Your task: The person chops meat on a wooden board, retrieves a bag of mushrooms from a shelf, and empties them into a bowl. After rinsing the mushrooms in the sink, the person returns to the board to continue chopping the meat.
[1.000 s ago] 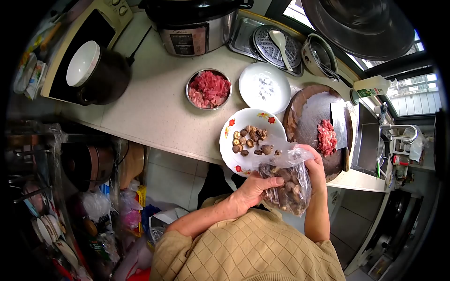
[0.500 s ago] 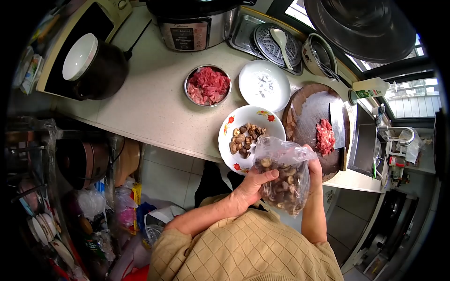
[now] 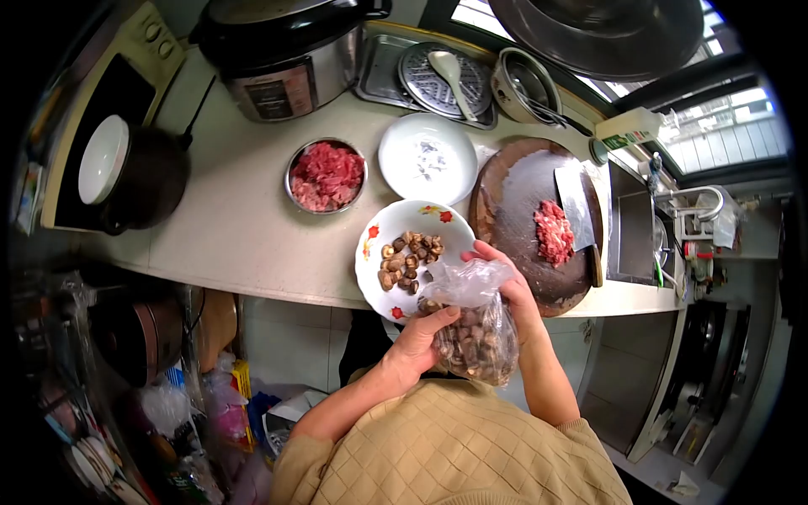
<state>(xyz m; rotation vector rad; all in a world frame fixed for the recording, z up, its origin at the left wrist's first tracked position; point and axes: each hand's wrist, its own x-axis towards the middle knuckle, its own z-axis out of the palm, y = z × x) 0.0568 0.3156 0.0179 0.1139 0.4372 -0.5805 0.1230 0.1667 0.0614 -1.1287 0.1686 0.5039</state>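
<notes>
A clear plastic bag full of dried mushrooms hangs between my hands, just over the near edge of the counter. My left hand grips its left side, the thumb lying across the front. At the right, my right hand holds the bag by its gathered upper part; some of its fingers are behind the plastic. Close beyond the bag stands a white bowl with red flowers on its rim. Several small brown dried mushrooms lie inside it.
A metal bowl of raw meat and a wet white plate stand farther back. At the right, a round chopping board carries chopped meat and a cleaver. An electric cooker is behind; a sink lies far right.
The view has shifted, so the counter things appear farther left. My right hand has moved up to the bag's neck, and its fingers now reach over the bowl's rim.
</notes>
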